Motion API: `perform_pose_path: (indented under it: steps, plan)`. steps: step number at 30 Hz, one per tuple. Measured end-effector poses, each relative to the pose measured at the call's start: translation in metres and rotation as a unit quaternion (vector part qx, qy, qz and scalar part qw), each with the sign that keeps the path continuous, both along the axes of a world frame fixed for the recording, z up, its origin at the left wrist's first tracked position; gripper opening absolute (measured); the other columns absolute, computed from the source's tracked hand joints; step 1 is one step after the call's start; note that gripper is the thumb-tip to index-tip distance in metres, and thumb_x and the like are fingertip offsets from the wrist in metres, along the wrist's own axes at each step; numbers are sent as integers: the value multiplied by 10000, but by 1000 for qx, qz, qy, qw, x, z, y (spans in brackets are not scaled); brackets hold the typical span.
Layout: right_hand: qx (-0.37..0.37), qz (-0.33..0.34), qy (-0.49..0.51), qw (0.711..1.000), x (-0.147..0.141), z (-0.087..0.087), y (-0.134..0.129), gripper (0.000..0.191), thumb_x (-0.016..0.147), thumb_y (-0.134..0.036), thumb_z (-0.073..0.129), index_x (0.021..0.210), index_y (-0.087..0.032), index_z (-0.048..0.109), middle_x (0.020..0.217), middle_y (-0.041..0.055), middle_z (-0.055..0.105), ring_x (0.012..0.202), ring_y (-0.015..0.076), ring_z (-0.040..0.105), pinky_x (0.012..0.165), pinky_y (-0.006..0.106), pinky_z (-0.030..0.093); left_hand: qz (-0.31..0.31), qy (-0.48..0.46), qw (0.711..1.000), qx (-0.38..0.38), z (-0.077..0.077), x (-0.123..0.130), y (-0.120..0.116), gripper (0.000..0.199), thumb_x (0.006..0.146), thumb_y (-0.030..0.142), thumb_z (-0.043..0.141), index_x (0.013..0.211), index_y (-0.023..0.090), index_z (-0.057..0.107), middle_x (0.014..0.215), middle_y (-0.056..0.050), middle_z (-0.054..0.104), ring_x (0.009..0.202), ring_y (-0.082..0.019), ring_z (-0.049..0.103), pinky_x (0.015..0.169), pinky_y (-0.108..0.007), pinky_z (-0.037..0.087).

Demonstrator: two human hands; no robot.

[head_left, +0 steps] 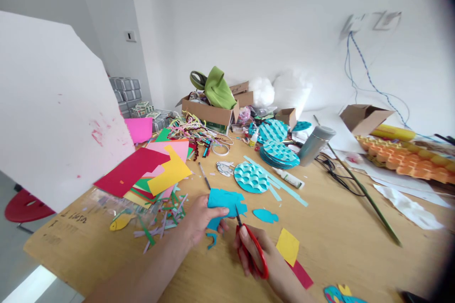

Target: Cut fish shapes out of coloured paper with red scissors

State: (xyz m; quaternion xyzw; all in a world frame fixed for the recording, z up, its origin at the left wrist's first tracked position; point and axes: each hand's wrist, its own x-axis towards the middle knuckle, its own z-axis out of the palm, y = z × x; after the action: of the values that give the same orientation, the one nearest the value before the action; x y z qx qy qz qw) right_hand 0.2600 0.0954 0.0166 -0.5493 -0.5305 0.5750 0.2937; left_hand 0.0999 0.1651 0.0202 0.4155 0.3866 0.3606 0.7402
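My left hand (199,218) grips a piece of blue paper (225,199) with a ragged, cut right edge, thumb on top and fingers underneath. In my right hand (261,246) is a pair of red-handled scissors (262,260), whose dark blades meet the paper's right side. A blue fish cutout (265,215) lies just right of the paper. Below the paper is a curled blue scrap (212,240). Beyond it rests a round disc (251,177) covered in blue scalloped paper. Yellow paper (288,246) and red paper (301,273) lie beside my right wrist.
Coloured sheets (133,170) and paper strips (167,222) cover the left. A pen (204,175), a glue bottle (289,178), stacked blue discs (279,154) and a grey cylinder (316,144) stand or lie farther back. A cardboard box (209,112) sits near the wall; a long green stick (366,194) lies right.
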Motion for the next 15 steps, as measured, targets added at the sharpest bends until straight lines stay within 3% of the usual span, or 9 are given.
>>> perform_pose_path:
  steps: [15]
  plan:
    - [5,10,0,1000,1,1,0,600,798,-738,327,741,-169,508,376,-50,487,292,55,314,347,184,222,-3,-3,1000,10,0,-1,0,309,589,329,737,778,110,632,696,-43,662,450,-115,558,422,-222,387]
